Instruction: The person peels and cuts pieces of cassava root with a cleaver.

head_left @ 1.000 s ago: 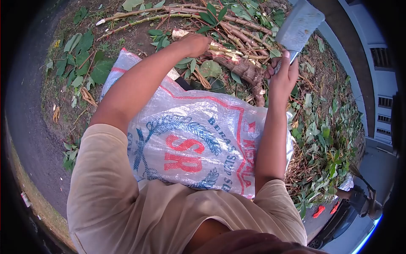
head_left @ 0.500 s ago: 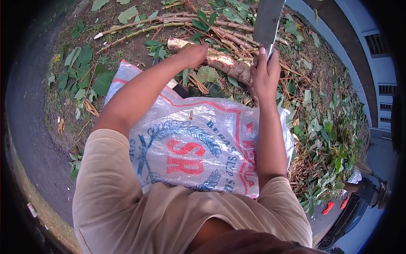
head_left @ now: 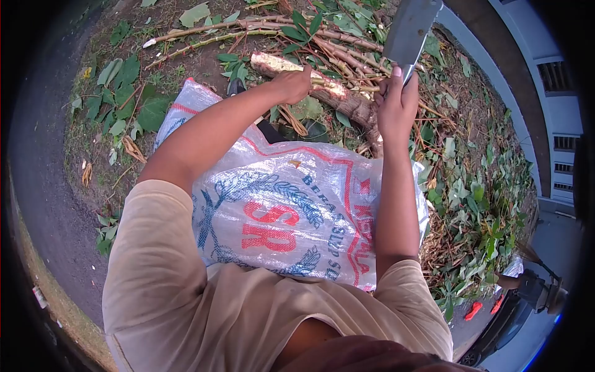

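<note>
My right hand [head_left: 398, 102] is closed round the handle of a broad-bladed cleaver [head_left: 411, 31], its blade pointing up and away from me. Over the thick log [head_left: 353, 105], my left hand [head_left: 294, 85] is closed on a thin stem [head_left: 331, 83] that runs toward the right hand. The log's top is chopped pale, with bark below. Across my lap lies a white woven sack [head_left: 279, 186] with red and blue print.
Long cut branches [head_left: 248, 26] lie beyond the log. Green leaves [head_left: 155, 113] are scattered at the left, and a heap of leafy cuttings [head_left: 471, 204] spreads at the right. Paved road [head_left: 46, 186] runs along the far left; a pale blue wall [head_left: 527, 37] stands right.
The cleaver and my right hand have shifted slightly to the right. My left hand is slightly lower and further right, with the view itself a little shifted.
</note>
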A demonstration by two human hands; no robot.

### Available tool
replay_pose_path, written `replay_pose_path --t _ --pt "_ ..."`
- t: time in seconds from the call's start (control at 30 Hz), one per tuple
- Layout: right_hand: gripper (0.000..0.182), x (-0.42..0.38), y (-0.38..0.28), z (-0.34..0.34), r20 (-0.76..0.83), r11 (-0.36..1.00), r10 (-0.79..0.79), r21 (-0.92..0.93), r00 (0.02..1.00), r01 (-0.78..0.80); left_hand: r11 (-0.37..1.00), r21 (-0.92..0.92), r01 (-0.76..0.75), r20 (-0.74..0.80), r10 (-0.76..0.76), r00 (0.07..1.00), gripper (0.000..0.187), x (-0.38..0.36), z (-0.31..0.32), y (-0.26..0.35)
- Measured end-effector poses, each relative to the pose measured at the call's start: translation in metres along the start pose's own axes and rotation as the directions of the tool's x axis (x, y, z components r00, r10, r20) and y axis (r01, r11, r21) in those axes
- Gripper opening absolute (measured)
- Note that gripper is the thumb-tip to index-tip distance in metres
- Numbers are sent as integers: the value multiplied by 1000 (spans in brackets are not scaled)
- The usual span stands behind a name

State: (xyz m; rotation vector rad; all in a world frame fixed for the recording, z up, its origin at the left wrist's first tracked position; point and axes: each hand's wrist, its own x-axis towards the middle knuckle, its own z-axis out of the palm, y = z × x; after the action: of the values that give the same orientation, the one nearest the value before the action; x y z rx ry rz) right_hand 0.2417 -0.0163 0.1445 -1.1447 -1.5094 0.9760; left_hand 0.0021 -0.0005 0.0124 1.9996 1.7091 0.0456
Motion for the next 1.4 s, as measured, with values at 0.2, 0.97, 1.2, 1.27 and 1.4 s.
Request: replay_pose_path --t 0.2,0.97,1.2,1.27,1.4 --pt "36 -31 133 36 350 815 186 -578 918 55 981 -170 89 -80 -104 991 35 7 23 1" --pt "27 -26 56 32 150 942 -1 -332 989 52 997 -53 50 68 -46 997 59 4 8 -12" --pt "34 -17 149 35 364 782 112 -607 925 144 998 -63 8 59 -5 998 58 4 7 -20" --pt "32 -11 132 26 373 827 561 -218 739 -518 996 -82 36 83 -29 996 54 3 4 -20" --pt "25 -1 122 8 431 632 634 189 641 -752 979 -156 -133 -24 131 991 47 20 8 -46"
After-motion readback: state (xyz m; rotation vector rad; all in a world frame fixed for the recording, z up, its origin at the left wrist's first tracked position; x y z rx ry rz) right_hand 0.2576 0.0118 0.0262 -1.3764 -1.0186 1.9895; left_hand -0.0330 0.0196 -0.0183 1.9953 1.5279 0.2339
